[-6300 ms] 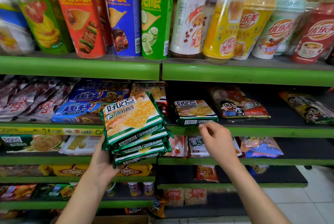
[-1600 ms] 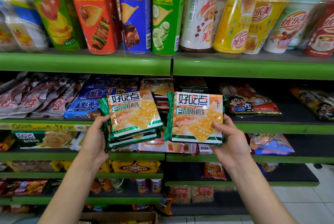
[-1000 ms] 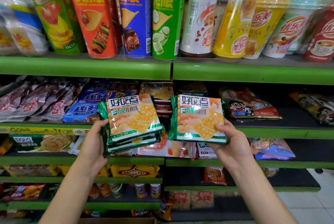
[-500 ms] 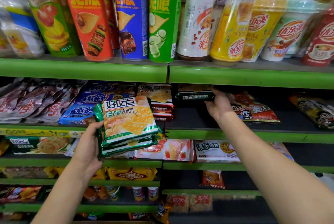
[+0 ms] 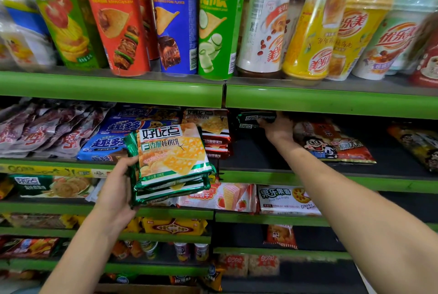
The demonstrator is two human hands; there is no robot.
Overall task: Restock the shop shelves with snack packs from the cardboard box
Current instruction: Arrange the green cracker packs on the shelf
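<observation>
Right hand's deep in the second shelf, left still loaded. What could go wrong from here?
1. The left hand holds the stack of green cracker packs by one edge only; the glossy packs might slide out of the grip.
2. The right hand sets a green pack on another just under the green shelf lip; it may snag.
3. The withdrawing wrist could drag the red cartoon pack beside it.

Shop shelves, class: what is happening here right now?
A person is restocking. The left hand holds a stack of green-edged foil cracker packs in front of the green metal shelves. The right hand reaches into the second shelf, its grip on one matching pack atop another there.
</observation>
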